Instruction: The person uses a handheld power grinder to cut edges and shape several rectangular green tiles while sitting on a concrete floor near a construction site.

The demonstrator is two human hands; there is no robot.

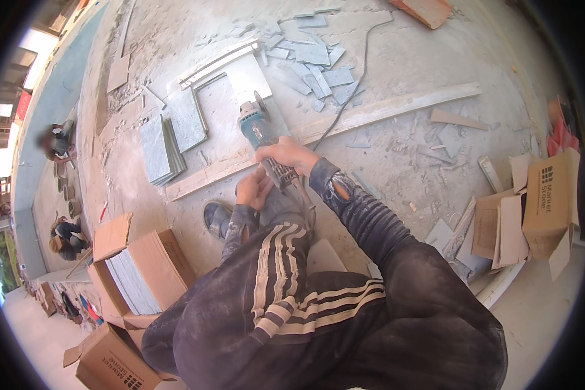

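My right hand (288,154) is wrapped around the body of a teal angle grinder (257,126), whose disc points forward over a pale board (244,81). My left hand (253,192) is curled just below it, by the tool's rear and my knee; what its fingers hold is hidden. Beyond the hands, a grey-green stone tile (186,120) lies on the board, beside a fanned stack of similar tiles (158,153). A long wooden batten (390,108) crosses the dusty floor under the grinder, and a grey cable (365,55) runs away to the back right.
Broken tile pieces (312,55) are scattered ahead. An open carton of tiles (133,283) sits at lower left, another carton (114,361) behind it. Flattened cartons (546,201) and offcuts (435,149) lie at right. At far left, two people (62,140) (68,240) crouch along a lower strip.
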